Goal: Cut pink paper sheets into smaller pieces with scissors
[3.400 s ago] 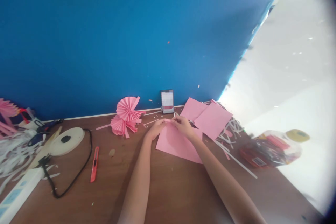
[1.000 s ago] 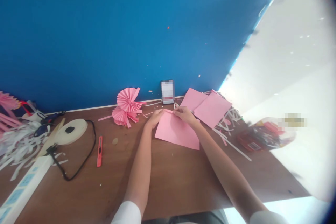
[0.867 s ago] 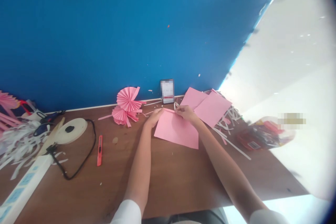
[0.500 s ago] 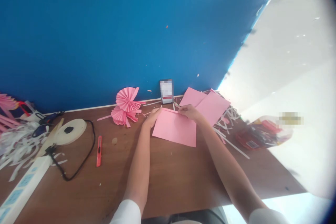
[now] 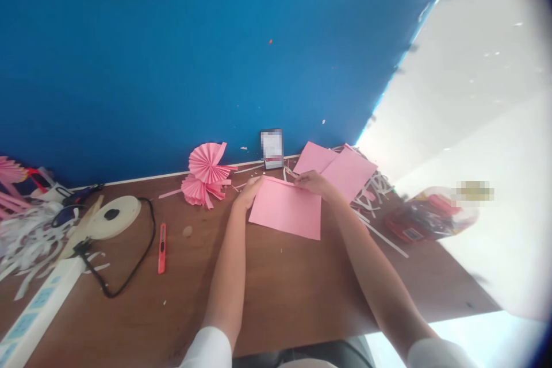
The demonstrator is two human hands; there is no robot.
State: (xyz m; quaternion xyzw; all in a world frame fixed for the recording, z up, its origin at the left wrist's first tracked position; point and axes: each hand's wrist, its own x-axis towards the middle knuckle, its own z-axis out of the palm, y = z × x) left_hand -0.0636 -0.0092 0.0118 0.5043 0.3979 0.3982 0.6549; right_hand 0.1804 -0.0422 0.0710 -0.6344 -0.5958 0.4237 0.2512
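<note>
A pink sheet of paper (image 5: 284, 210) lies on the brown table between my arms, its far edge folded over in a narrow strip. My left hand (image 5: 249, 191) is closed at the far left corner of that sheet, fingers pinched on the fold. Farther right along the same edge, my right hand (image 5: 313, 182) pinches the fold between thumb and fingers. Two more pink sheets (image 5: 349, 175) overlap just beyond my right hand. To the left of my left hand stand pleated pink paper fans (image 5: 208, 164), leaning near the blue wall.
A red box cutter (image 5: 162, 248) lies left of my arms. Farther left are a tape roll (image 5: 114, 217), a black cable (image 5: 142, 261), a white power strip (image 5: 41, 310) and shredded white strips (image 5: 32, 236). A phone (image 5: 272, 148) leans on the wall. A plastic bag (image 5: 425, 215) sits right.
Both hands keep their pinch on the folded edge, and the sheet stays in place. The whole view has shifted very slightly.
</note>
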